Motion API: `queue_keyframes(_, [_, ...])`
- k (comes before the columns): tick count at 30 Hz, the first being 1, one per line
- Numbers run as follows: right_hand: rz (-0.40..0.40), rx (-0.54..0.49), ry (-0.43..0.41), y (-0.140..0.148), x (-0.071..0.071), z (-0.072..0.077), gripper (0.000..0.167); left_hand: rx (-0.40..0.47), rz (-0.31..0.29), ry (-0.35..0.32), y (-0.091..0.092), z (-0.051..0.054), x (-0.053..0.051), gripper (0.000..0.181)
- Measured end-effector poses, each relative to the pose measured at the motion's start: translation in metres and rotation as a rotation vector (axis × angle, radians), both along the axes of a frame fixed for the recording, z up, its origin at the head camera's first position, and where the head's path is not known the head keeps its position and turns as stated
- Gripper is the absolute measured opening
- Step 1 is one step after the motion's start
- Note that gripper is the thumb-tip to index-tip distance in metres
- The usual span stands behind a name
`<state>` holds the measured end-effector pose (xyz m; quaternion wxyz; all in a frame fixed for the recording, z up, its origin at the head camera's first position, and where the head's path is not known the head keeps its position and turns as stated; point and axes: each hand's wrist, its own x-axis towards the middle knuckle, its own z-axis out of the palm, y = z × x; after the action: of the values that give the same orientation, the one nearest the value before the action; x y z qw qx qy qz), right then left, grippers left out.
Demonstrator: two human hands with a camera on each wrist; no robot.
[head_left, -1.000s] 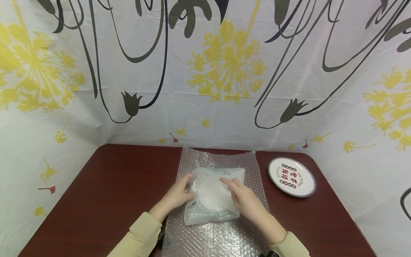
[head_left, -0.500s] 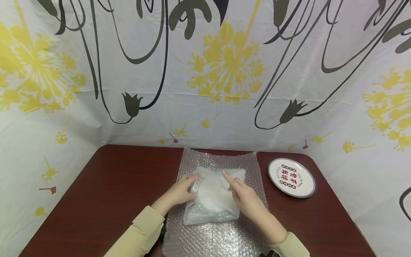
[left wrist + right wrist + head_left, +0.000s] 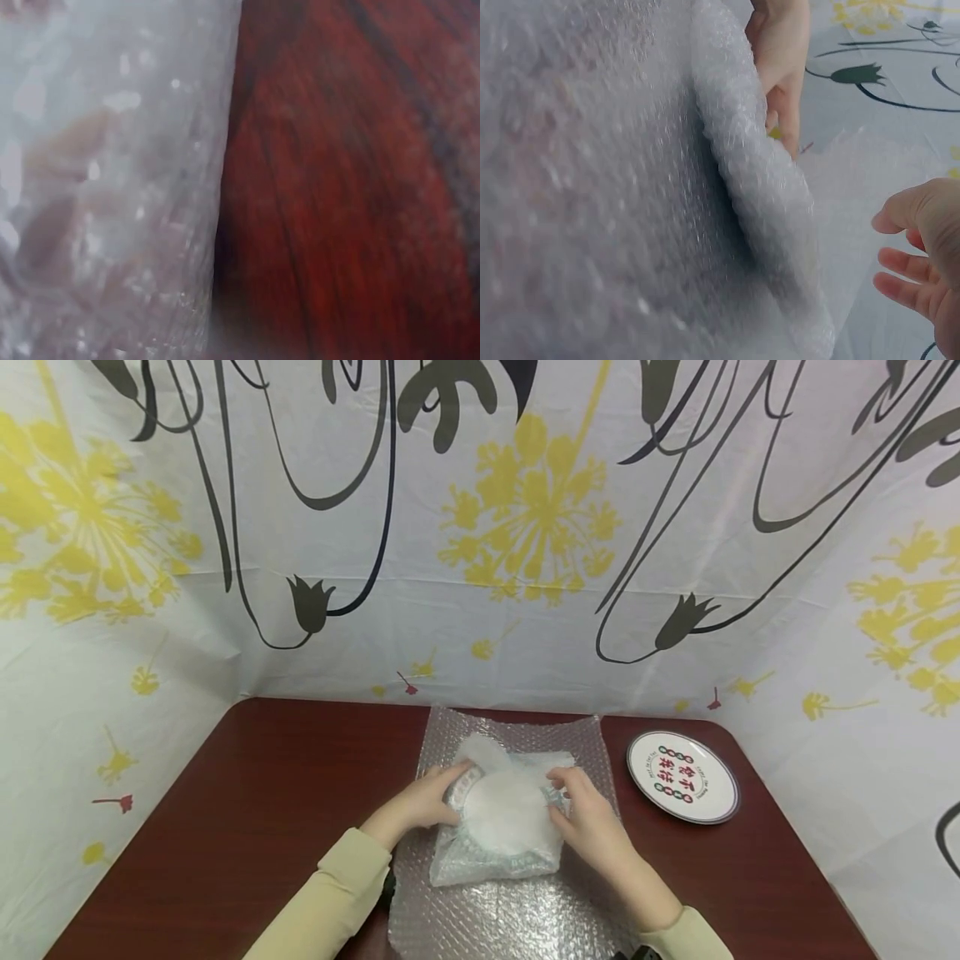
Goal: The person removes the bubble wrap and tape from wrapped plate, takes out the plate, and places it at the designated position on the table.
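Observation:
A round white plate [image 3: 506, 810] lies in the middle of the head view, partly covered by a clear bubble-wrap bundle [image 3: 491, 868]. Under both spreads a bubble-wrap sheet [image 3: 510, 918]. My left hand [image 3: 423, 799] rests at the plate's left edge, thumb apart from the fingers. At the bundle's right edge is my right hand [image 3: 592, 822], its thumb and fingers apart. In the right wrist view the right hand [image 3: 930, 255] pinches nothing; the left hand [image 3: 784, 75] shows behind the raised wrap [image 3: 750, 135]. The left wrist view shows only blurred wrap [image 3: 112, 180] and wood.
A second plate [image 3: 682, 777], white with red characters and a dark rim, lies at the right of the dark red table [image 3: 225, 852]. A patterned white cloth [image 3: 420, 643] hangs behind the table and along its sides.
My right hand has drawn back from above the plate to the bundle's right edge. A wrap flap near the left fingertips stands higher. The left hand has shifted slightly rightward.

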<state>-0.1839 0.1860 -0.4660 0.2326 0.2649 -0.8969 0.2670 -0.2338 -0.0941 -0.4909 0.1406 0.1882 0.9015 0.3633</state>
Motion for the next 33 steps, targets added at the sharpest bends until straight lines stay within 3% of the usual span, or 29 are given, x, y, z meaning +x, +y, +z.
queue_keyframes(4, [-0.050, -0.011, -0.031, 0.008, -0.005, -0.005, 0.041, 0.032, 0.013, -0.066, 0.000, 0.001, -0.001, 0.098])
queue_keyframes(8, [-0.070, -0.004, -0.118, 0.016, -0.012, -0.013, 0.039, 0.041, 0.022, -0.108, -0.001, 0.002, -0.001, 0.099])
queue_keyframes(15, [-0.069, 0.081, -0.334, 0.024, -0.014, -0.027, 0.058, 0.046, 0.025, -0.125, -0.001, 0.001, -0.003, 0.100])
queue_keyframes(18, [-0.071, 0.113, -0.389, 0.024, -0.013, -0.031, 0.066, 0.054, 0.035, -0.135, -0.002, 0.001, -0.002, 0.100])
queue_keyframes(33, [-0.077, 0.218, -0.427, 0.017, 0.000, -0.035, 0.107, 0.033, 0.057, -0.144, -0.002, 0.000, -0.003, 0.100])
